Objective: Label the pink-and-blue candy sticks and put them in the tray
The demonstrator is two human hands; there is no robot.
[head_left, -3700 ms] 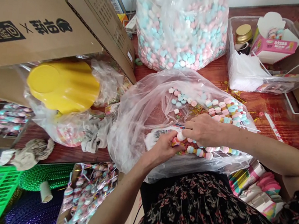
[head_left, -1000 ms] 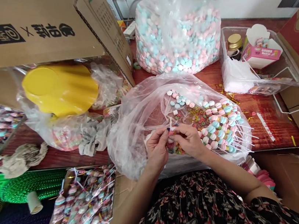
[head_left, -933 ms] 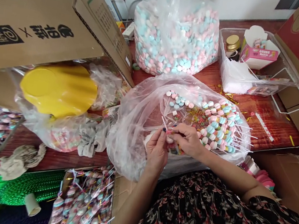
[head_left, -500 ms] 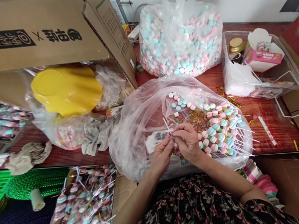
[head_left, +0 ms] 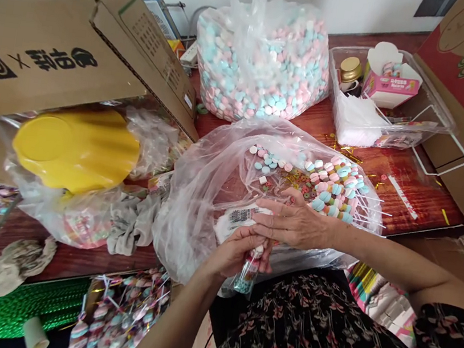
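Our left hand (head_left: pixel 233 257) is curled shut around the upper end of a cellophane-wrapped candy stick (head_left: pixel 247 275), which hangs below that hand on the side toward our lap. Its long axis runs nearly upright in the view with a slight lean, and pale blue candy shows through the wrapper at its lower end. The left hand is the nearer one, since it grips the stick. Our right hand (head_left: pixel 294 223) lies just above it, open, with the fingers stretched out flat and pinching nothing; we cannot tell whether it touches the left. Under its fingertips lies a white strip printed with a barcode (head_left: pixel 238 216), its small text too fine to read. Ahead of both hands, a clear plastic bag (head_left: pixel 195 220) holds rows of pink and blue candy skewers (head_left: pixel 333 191), and farther ahead sits a bulging bag of pastel candies (head_left: pixel 260 63). Left of the hands, a cardboard box (head_left: pixel 59 52) bears black Chinese characters and an X. Ahead and right, a pink carton (head_left: pixel 385 83) seems to read "Macaron", barely legible.
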